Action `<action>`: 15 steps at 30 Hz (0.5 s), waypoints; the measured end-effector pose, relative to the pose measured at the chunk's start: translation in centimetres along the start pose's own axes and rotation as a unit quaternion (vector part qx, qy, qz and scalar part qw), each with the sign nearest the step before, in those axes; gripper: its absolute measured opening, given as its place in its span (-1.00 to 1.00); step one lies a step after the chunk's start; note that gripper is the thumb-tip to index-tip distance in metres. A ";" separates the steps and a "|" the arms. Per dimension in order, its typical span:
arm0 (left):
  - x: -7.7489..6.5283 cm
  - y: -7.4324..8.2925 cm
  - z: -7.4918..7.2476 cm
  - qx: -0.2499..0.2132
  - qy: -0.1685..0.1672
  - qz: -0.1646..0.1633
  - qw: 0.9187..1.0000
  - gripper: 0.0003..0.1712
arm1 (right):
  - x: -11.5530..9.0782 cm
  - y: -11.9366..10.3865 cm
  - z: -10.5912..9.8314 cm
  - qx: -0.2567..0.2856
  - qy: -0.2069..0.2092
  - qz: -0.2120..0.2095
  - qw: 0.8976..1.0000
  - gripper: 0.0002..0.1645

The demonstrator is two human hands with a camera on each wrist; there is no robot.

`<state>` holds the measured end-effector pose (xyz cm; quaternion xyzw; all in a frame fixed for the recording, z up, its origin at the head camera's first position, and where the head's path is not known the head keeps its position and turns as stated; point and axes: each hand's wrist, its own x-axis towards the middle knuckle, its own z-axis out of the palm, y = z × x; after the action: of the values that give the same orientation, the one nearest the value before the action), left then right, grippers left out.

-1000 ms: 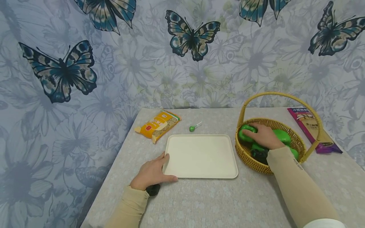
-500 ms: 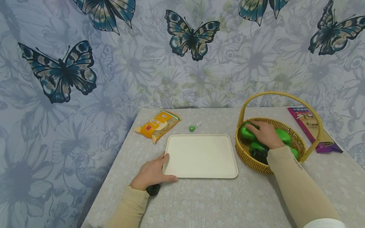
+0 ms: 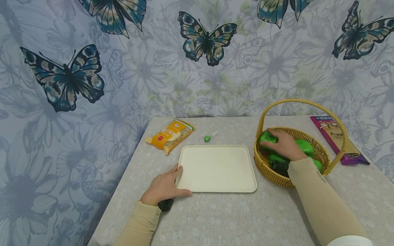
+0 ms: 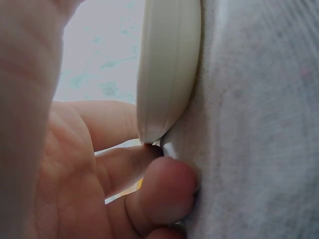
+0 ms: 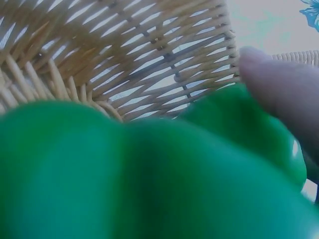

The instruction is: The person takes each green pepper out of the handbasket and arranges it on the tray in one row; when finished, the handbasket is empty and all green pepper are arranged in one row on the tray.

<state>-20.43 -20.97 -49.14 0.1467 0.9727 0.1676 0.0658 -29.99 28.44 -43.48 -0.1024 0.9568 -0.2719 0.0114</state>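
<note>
Right hand (image 3: 284,147) reaches into the yellow wicker basket (image 3: 261,171), its thumb and fingers curled around a green pepper (image 3: 267,137) at the basket's left side. More green peppers (image 3: 304,147) lie in the basket, to the right of that hand and beneath its wrist; the right wrist view shows a lobed green surface, blurred and close, against the woven wall. Left hand (image 3: 164,184) rests at the near left corner of the cream tray (image 3: 217,169), unclenched, with the thumb along the near edge and the fingers touching the left side. Both sleeves are beige. The tray lies flat on the cloth-covered bench (image 3: 227,218), just left of the basket. Behind the tray lies a green lollipop (image 3: 207,138), with a yellow packet (image 3: 172,135) to its left. A purple and tan packet (image 3: 337,140) lies right of the basket, partly behind its handle. On the wall are 5 butterflies (image 3: 207,38), 2 cut off by the top edge.
</note>
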 end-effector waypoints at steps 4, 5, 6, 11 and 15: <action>0.0 0.0 0.0 -0.004 -0.002 -0.003 1.000 0.47 | 0.0 -0.2 0.0 -0.001 -0.001 0.007 1.000 0.19; 0.0 0.0 0.0 -0.005 -0.002 -0.003 1.000 0.47 | 0.0 -0.2 0.0 0.000 0.000 0.008 1.000 0.18; 0.0 0.0 0.0 -0.005 -0.002 -0.003 1.000 0.47 | 0.0 -0.2 0.0 0.000 0.002 0.009 1.000 0.17; 0.0 0.0 0.0 -0.001 0.000 0.001 1.000 0.48 | 0.0 -0.3 0.0 -0.002 0.006 0.012 1.000 0.11; -0.1 0.0 0.0 -0.002 0.001 0.001 1.000 0.50 | -0.1 -0.3 -0.1 -0.002 0.003 0.016 1.000 0.12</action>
<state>-20.37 -21.00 -49.16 0.1472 0.9722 0.1701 0.0649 -29.81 28.23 -43.23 -0.0863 0.9590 -0.2696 0.0128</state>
